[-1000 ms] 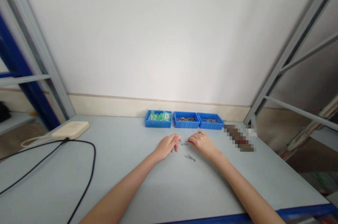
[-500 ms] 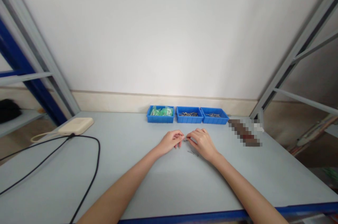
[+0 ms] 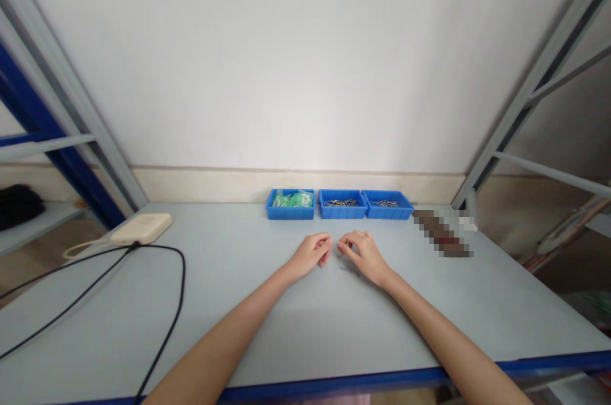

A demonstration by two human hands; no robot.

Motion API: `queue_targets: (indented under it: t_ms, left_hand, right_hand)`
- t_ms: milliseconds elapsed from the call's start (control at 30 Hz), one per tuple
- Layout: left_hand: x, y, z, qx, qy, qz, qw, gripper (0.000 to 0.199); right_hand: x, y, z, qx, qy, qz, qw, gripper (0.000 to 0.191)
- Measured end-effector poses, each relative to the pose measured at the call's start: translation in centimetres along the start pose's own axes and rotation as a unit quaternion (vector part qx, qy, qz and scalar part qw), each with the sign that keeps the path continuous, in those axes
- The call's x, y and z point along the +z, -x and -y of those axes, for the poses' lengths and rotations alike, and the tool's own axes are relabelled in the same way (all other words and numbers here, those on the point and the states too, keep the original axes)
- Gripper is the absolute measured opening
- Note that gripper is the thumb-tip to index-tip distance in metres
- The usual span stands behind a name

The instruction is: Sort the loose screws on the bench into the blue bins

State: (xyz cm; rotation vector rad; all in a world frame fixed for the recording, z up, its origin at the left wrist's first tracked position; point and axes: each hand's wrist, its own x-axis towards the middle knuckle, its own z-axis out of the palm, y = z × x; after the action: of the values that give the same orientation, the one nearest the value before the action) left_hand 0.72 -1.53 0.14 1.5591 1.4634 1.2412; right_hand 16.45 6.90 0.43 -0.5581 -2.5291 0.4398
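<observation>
My left hand (image 3: pixel 312 254) is closed, its fingertips pinched around something too small to make out. Just to its right, a small gap away, my right hand (image 3: pixel 363 255) has curled fingers pressed together; what they hold, if anything, cannot be made out. Thin metal pieces (image 3: pixel 350 270) lie on the table beneath my right hand. Behind the hands stand three blue bins side by side: the left bin (image 3: pixel 291 214) holds green-and-white packets, while the middle bin (image 3: pixel 342 213) and right bin (image 3: pixel 389 213) hold slim metal parts.
A cream-coloured box (image 3: pixel 146 228) with a pale cord sits at the left of the grey table (image 3: pixel 286 348). Black cables (image 3: pixel 182 284) loop near it. A blurred brown object (image 3: pixel 442 236) lies at the right. Metal frame posts rise on both sides.
The fingers of my right hand have drawn up slightly and curled differently. Both hands stay close together. The view has shifted a little.
</observation>
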Motion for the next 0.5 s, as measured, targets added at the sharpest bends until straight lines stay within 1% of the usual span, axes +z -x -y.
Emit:
queue_targets:
  t_ms: [100,233,333,400,500]
  left_hand:
    - [0.0,0.0,0.1,-0.001,-0.017,0.002,1.000,0.038]
    - [0.1,0.0,0.1,-0.009,0.025,0.011,1.000,0.027]
    - [0.0,-0.1,0.0,-0.012,0.039,0.008,0.999,0.027]
    - [0.0,0.0,-0.1,-0.009,0.032,0.010,0.999,0.028]
    - [0.1,0.1,-0.2,-0.013,0.020,0.010,1.000,0.039]
  right_hand:
    - [0.1,0.0,0.0,0.012,-0.011,-0.012,1.000,0.031]
    - [0.3,0.0,-0.6,0.020,-0.023,-0.036,0.999,0.023]
    - [0.3,0.0,-1.0,0.022,-0.031,-0.050,0.998,0.021]
    - [0.3,0.0,-1.0,0.022,-0.037,-0.045,0.998,0.023]
    - [0.3,0.0,-0.8,0.016,-0.044,-0.024,0.999,0.028]
